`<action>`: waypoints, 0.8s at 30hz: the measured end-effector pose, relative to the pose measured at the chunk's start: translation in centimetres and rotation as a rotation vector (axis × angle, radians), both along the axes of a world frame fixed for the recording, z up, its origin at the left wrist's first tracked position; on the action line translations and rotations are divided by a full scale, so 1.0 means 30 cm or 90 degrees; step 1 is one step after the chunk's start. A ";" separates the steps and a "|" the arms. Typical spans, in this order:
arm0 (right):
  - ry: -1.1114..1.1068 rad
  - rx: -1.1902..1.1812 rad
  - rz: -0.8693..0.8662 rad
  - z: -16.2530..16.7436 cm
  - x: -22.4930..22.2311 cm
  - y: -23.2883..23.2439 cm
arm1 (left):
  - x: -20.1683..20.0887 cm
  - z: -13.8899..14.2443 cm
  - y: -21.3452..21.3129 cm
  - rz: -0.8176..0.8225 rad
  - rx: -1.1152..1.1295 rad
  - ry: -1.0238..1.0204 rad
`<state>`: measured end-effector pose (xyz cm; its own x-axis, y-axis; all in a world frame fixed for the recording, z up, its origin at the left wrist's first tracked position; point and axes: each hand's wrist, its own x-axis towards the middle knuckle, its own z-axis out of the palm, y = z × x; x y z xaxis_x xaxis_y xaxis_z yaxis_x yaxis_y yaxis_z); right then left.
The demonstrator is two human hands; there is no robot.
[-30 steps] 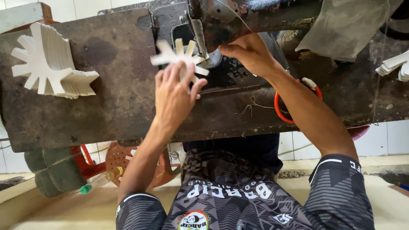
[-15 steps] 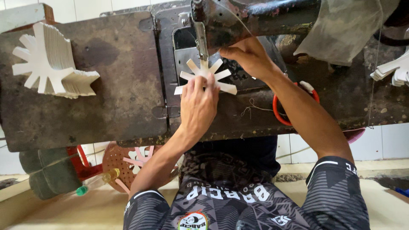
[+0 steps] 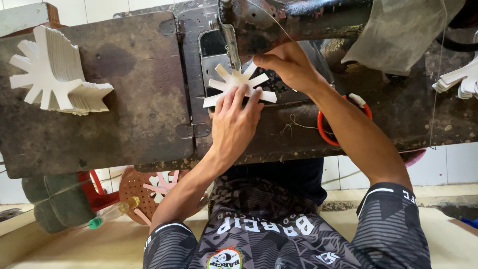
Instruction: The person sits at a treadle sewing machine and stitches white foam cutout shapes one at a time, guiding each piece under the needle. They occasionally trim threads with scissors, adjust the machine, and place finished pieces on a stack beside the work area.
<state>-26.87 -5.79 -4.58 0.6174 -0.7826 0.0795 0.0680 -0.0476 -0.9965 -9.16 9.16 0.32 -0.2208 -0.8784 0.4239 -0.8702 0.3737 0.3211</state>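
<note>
A white star-shaped cut piece (image 3: 234,82) with several flat spokes lies on the metal plate of an old sewing machine (image 3: 298,17), right under the needle bar (image 3: 231,42). My left hand (image 3: 234,122) presses flat on the piece's near spokes, fingers spread. My right hand (image 3: 289,65) pinches the piece's far right side beside the needle. Thread runs down from the machine head.
A tall stack of the same white pieces (image 3: 57,74) stands on the worn dark table (image 3: 124,114) at left; more lie at the right edge (image 3: 460,79). An orange ring (image 3: 326,127) hangs by my right forearm. Below the table sit a perforated stool (image 3: 134,187) with pink pieces and a bottle (image 3: 109,214).
The white piece has been slid right and settled under the needle. My left hand followed it and now lies flat on it; my right hand shifted to its far side.
</note>
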 end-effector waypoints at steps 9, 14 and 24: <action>-0.050 -0.027 0.016 0.056 0.014 0.014 | -0.006 0.012 -0.020 0.024 -0.002 -0.003; 0.022 -0.062 -0.011 0.049 0.013 0.009 | 0.012 0.007 -0.027 0.037 -0.014 0.004; 0.110 -0.056 -0.039 0.036 0.002 0.009 | 0.117 -0.020 -0.048 0.076 0.044 0.054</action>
<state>-26.83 -5.52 -3.51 0.5789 -0.8141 0.0462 -0.1089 -0.1333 -0.9851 -5.64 7.71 -0.28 -0.0791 -0.9237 0.3748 -0.8758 0.2440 0.4165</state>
